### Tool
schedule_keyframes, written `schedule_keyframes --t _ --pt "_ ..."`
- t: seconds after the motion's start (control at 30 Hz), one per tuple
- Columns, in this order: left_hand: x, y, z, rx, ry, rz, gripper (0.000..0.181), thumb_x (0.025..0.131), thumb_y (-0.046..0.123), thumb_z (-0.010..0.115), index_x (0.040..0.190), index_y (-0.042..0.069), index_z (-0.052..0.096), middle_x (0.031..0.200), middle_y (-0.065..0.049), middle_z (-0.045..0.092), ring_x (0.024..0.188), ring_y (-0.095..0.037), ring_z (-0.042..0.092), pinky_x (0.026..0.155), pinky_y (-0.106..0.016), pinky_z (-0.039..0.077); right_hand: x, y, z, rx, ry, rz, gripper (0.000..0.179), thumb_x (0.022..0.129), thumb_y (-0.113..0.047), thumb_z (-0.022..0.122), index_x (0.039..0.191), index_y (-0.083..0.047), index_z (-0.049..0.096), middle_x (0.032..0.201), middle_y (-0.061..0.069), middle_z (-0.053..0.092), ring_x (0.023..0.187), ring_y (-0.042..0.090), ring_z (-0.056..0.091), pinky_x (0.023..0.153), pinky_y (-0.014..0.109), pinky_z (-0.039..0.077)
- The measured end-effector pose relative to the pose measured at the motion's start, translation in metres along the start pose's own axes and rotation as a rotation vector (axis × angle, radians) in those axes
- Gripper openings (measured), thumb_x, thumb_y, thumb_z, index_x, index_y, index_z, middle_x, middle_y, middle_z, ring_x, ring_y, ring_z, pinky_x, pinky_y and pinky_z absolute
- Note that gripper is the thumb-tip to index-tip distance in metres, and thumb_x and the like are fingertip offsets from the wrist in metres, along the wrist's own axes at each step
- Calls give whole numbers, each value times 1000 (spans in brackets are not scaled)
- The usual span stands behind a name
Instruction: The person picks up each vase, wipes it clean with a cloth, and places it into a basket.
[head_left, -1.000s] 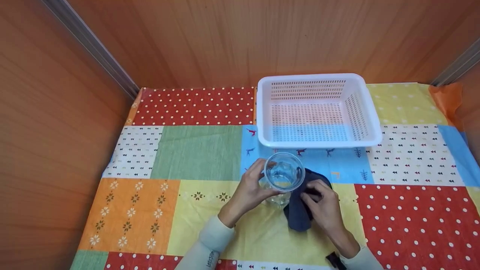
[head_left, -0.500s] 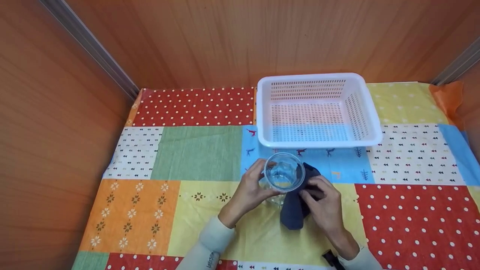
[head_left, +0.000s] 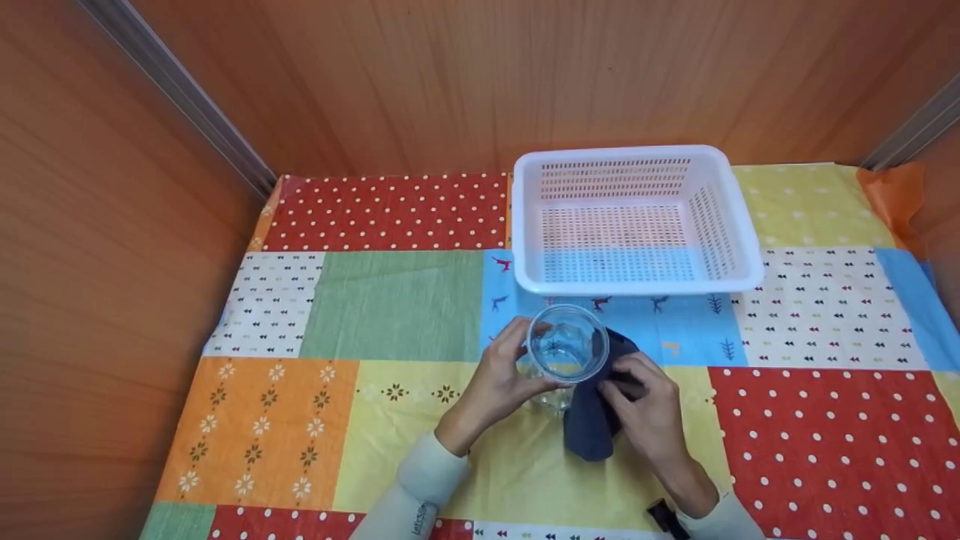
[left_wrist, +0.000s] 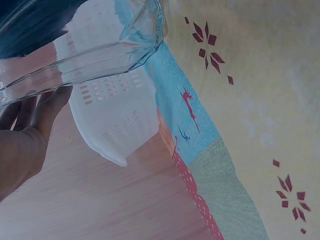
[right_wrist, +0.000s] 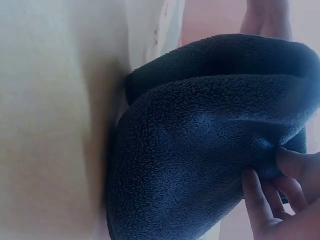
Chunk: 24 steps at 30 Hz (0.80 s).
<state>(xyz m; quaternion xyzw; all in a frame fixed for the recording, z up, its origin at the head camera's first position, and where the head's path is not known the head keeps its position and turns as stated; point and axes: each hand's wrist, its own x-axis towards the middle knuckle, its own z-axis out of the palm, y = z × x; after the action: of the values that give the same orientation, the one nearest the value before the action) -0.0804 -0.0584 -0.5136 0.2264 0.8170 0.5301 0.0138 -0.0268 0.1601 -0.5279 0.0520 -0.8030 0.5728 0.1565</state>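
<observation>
Glass jar (head_left: 567,354): just in front of the basket (head_left: 637,288); I judge it rigid, slippery, breakable; best held below the rim.
Left hand (head_left: 499,379): curled round the jar's side.
Right hand (head_left: 651,409): pinching soft dark cloth (head_left: 589,431) beside it.

Head view, and there's lettering (head_left: 423,519) | one dark word running along the pale left sleeve (head_left: 433,466) | it opens with "Let", then come letters too small and soft to call for certain
</observation>
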Motion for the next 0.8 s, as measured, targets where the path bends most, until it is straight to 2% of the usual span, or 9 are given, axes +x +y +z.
schedule_keyframes --t 0.13,0.3,0.4,0.57,0.67,0.8 --pt "0 0 0 0 3 -1 70 81 17 95 140 5 59 135 -8 62 128 -27 62 103 -47 57 -1 5 -1 -27 -29 54 21 83 16 80 94 0 73 99 14 67 98 15 68 84 17 59" --pt "0 0 0 -6 2 4 70 81 18 94 140 6 59 135 -9 62 128 -29 62 103 -46 57 -4 13 -2 -30 -70 118 20 84 15 80 94 0 72 100 10 66 99 5 65 84 21 61" --pt "-1 0 0 -11 -2 8 71 81 19 94 141 6 59 135 -11 62 129 -32 62 104 -47 57 -5 17 -2 -40 -90 147 19 85 15 79 95 2 70 99 10 66 99 9 67 82 21 61" --pt "-1 1 -1 -13 -8 6 73 81 18 94 143 6 57 135 -16 61 129 -34 62 104 -46 57 -6 23 -2 -67 -125 196 19 86 15 77 96 2 69 99 9 65 99 21 71 82 29 63" --pt "-1 1 0 -14 -6 1 73 81 16 95 142 4 57 135 -17 61 129 -34 61 104 -46 57 -6 27 -2 -80 -135 206 20 86 16 76 96 1 69 98 9 65 98 22 71 81 30 64" --pt "0 1 0 -20 -5 -4 73 80 15 95 141 3 58 136 -17 61 129 -35 61 105 -47 56 -6 28 -3 -81 -130 198 20 86 16 76 96 0 70 98 8 66 96 15 70 81 27 62"
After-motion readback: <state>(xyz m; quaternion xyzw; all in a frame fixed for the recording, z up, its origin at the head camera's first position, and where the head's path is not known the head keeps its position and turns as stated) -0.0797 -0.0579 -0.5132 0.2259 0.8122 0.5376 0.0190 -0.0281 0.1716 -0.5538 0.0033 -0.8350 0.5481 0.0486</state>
